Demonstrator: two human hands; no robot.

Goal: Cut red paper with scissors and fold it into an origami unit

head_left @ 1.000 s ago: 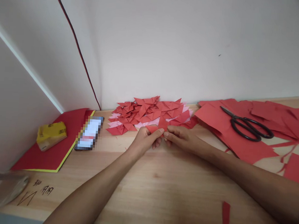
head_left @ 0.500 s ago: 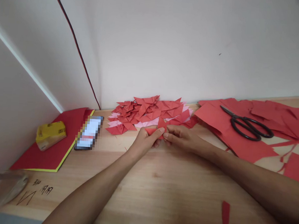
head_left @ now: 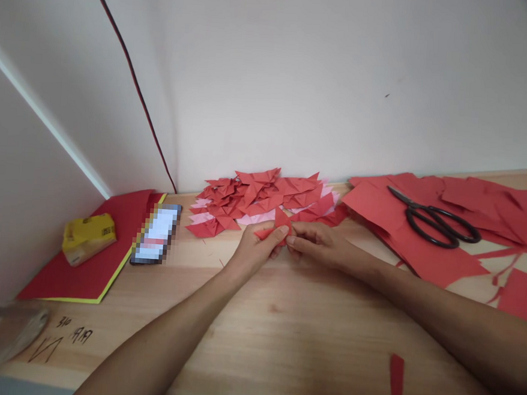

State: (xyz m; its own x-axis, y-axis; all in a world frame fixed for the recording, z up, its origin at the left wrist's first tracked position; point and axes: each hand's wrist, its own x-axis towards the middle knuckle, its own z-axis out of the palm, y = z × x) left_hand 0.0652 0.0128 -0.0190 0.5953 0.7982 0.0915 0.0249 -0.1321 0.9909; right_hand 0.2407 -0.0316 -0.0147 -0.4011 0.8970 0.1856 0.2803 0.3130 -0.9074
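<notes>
Both hands meet at the middle of the wooden table (head_left: 281, 325) on one small folded red paper piece (head_left: 276, 225). My left hand (head_left: 255, 249) pinches its left side with thumb and fingers. My right hand (head_left: 321, 245) pinches its right side, fingertips touching those of the left. Just behind them lies a pile of folded red and pink paper pieces (head_left: 263, 200) against the wall.
Black scissors (head_left: 435, 221) lie on loose red paper sheets (head_left: 422, 245) at the right. A phone (head_left: 157, 234) rests beside a red and yellow folder (head_left: 101, 258) bearing a yellow box (head_left: 88, 237) at the left. A red paper strip (head_left: 397, 387) lies near the front.
The red piece between my fingers has been worked and a corner now stands up slightly higher. Both hands stay in the same place.
</notes>
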